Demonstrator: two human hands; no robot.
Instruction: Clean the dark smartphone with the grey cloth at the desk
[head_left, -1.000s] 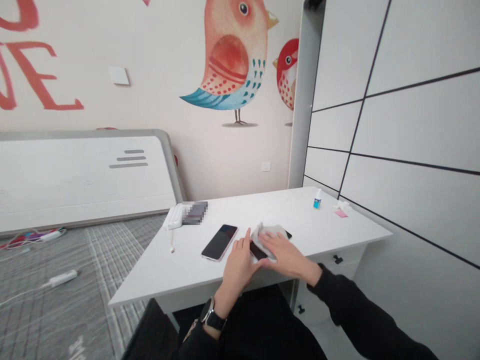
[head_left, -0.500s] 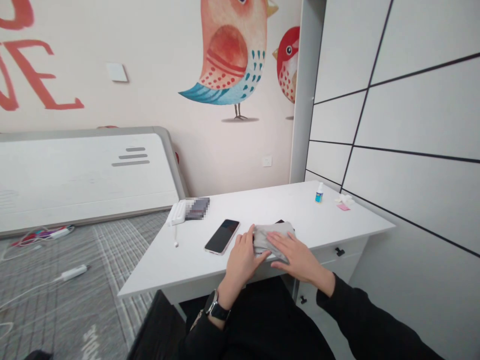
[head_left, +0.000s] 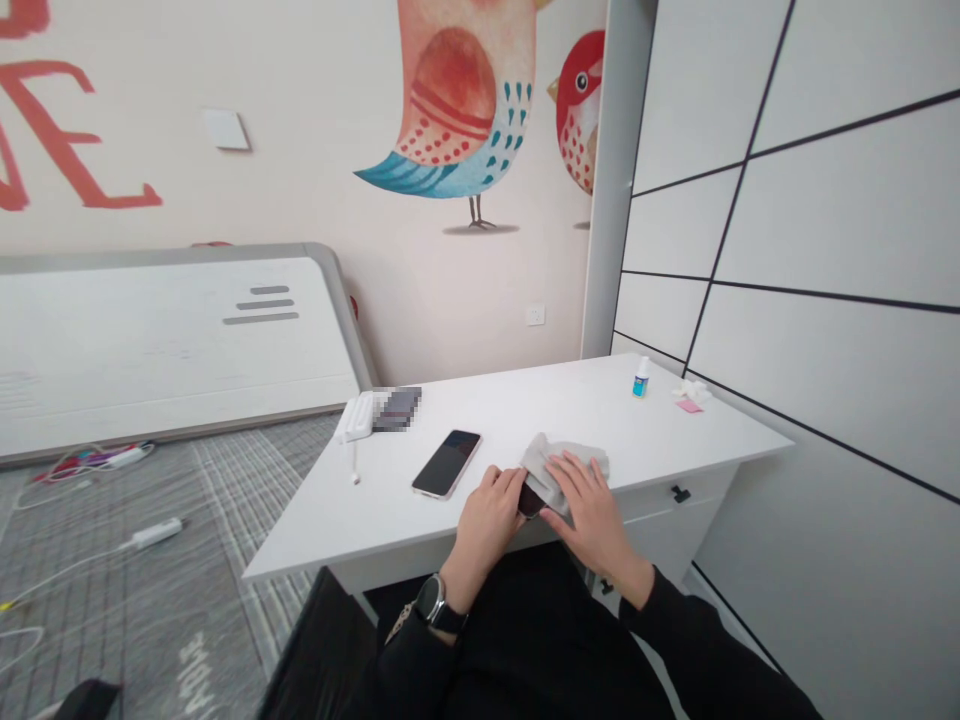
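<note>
Near the desk's front edge, my left hand (head_left: 484, 522) grips the left side of a dark phone (head_left: 529, 501). A grey cloth (head_left: 539, 457) covers most of that phone, so only its dark lower left corner shows. My right hand (head_left: 594, 518) presses the cloth down onto it, fingers bent over the fabric and thumb at the near edge. To the left of my hands, a second phone (head_left: 448, 463) lies flat with its dark screen up, touched by neither hand.
On the white desk (head_left: 360, 525) stand a small blue-labelled bottle (head_left: 640, 378), a crumpled white tissue (head_left: 694, 390) and a pink slip (head_left: 689, 406). A white power strip (head_left: 358, 416) lies at the left edge beside a blurred dark item (head_left: 397, 408). White cabinet panels (head_left: 840, 380) border the right.
My right hand has moved slightly right and down with the cloth, which has shifted and bunched up. The phone's near left corner has come into sight beneath it.
</note>
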